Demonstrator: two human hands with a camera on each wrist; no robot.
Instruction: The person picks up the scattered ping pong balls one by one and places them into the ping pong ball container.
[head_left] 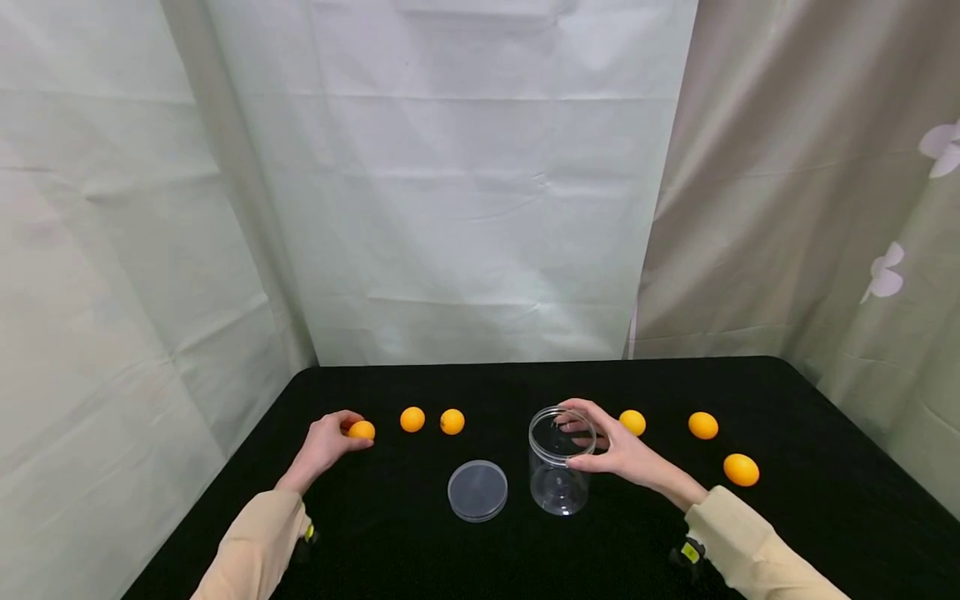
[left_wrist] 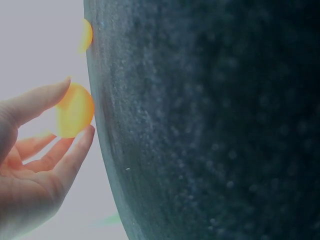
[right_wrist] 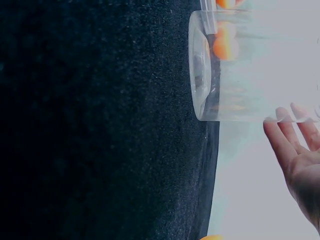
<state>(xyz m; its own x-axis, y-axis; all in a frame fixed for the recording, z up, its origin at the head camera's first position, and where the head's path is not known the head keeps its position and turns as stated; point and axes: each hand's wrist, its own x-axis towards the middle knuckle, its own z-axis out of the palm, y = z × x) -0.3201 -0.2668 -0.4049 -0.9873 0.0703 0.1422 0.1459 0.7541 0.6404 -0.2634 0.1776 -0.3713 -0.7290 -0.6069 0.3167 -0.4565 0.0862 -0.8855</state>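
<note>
At the left of the table, my left hand [head_left: 327, 440] pinches an orange ball [head_left: 362, 430] between thumb and fingers. The left wrist view shows the same ball [left_wrist: 76, 111] with the thumb above it and fingertips below, close to the black tabletop. My right hand [head_left: 606, 446] grips a clear, lidless jar [head_left: 558, 492] near its rim, thumb at the front and fingers round the far side. In the right wrist view the jar [right_wrist: 250, 75] appears sideways, with fingertips against its wall. Through the clear wall, orange balls [right_wrist: 226, 47] show behind it.
A round translucent lid [head_left: 477, 490] lies left of the jar. Two orange balls [head_left: 412, 419] [head_left: 452, 422] sit between the left hand and the jar. Three more balls [head_left: 632, 422] [head_left: 702, 425] [head_left: 741, 470] lie to the right. Curtains [head_left: 480, 208] stand behind the black table [head_left: 420, 550].
</note>
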